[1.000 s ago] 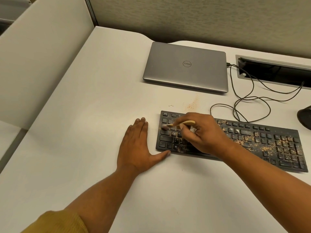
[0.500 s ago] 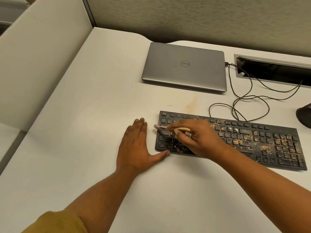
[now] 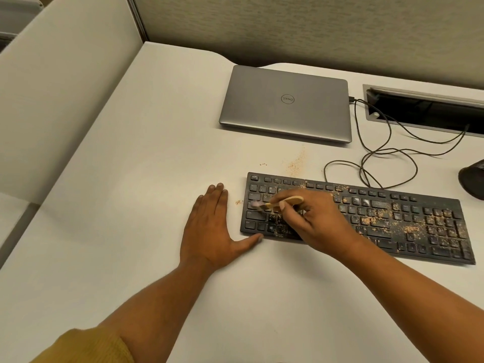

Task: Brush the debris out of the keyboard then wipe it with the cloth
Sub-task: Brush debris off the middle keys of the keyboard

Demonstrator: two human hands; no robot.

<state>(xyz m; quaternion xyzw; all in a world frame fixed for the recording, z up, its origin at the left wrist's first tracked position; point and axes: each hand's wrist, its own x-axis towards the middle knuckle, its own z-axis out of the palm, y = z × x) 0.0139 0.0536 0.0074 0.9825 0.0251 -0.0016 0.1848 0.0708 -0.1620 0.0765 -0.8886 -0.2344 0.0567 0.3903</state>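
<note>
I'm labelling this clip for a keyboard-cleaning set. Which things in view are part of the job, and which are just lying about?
Part of the job:
keyboard
brush, held in the right hand
debris on the keys
left hand, flat on the desk beside the keyboard

Lying about:
closed laptop
cables
cable slot

The right hand (image 3: 318, 221) holds a small brush (image 3: 277, 203) on the dirty black keyboard (image 3: 408, 221), and the left hand (image 3: 213, 229) lies flat on the white desk (image 3: 131, 205) beside it.
</note>
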